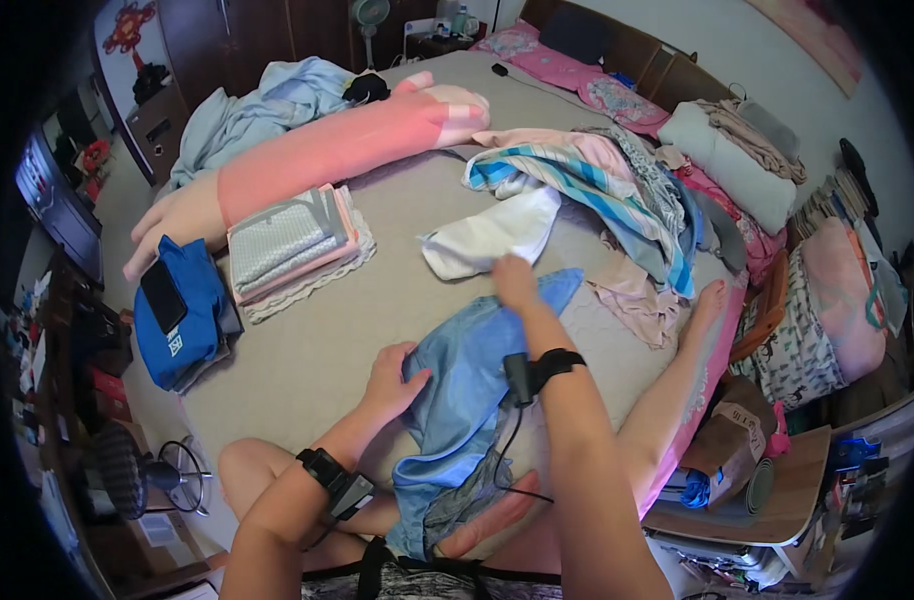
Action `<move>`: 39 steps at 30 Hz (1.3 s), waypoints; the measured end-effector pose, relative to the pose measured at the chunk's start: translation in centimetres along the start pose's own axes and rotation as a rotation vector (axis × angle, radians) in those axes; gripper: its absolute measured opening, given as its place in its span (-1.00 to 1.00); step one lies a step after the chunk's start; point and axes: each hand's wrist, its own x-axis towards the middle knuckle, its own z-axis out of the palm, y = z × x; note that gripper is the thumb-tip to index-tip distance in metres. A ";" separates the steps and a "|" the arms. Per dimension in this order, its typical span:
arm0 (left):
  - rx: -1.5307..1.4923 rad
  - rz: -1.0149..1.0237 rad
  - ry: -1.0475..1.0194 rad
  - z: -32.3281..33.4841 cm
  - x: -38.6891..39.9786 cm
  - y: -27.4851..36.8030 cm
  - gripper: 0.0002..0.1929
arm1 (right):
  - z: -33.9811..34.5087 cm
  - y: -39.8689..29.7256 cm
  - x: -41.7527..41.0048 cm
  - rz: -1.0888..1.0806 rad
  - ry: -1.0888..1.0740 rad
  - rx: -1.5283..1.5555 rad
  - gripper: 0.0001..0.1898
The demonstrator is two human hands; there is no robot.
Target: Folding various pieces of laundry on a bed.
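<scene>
My right hand (515,283) has its fingers curled at the lower edge of a white cloth (487,236) and appears to grip it. Beneath my right forearm lies a crumpled light-blue denim garment (457,375), which stretches down between my legs. Its left edge is beside my left hand (393,379), whose thumb and fingers are apart with nothing held. Part of a grey cloth (464,495) shows under the lower end of the denim. Both wrists wear black straps with small devices.
Folded grey and pink textiles (292,247) and a blue folded garment (179,315) with a black phone (164,295) lie left. A long pink plush pillow (329,161) crosses behind. Loose striped clothing (569,172) and a beige garment (633,300) lie right on the bed (314,360).
</scene>
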 end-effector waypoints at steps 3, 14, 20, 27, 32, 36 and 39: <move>-0.128 -0.156 0.005 0.0 1.3 -2.2 -0.38 | -0.9 6.9 -0.1 0.056 0.626 1.201 -0.63; -0.883 -0.806 -0.422 0.2 4.0 1.2 -0.48 | 4.3 11.7 -15.2 0.793 0.408 2.069 -0.69; -0.996 -0.677 -0.437 -3.0 2.0 2.7 -0.63 | 4.3 2.5 -14.4 0.816 0.016 2.217 -0.73; -0.689 -0.647 -0.256 -11.5 0.5 1.1 -0.68 | 0.5 8.7 -9.3 0.208 0.876 2.219 -0.56; -0.740 -0.742 -0.161 -8.3 2.0 1.7 -0.73 | 0.5 13.6 -15.9 0.401 0.828 2.139 -0.73; -1.091 -0.763 -0.388 -7.2 1.8 4.0 -0.69 | 6.9 6.9 -16.0 0.640 0.188 2.341 -0.71; -1.145 -0.632 -0.508 -6.6 0.8 5.5 -0.64 | 7.8 -1.4 -15.9 0.657 -0.069 2.281 -0.60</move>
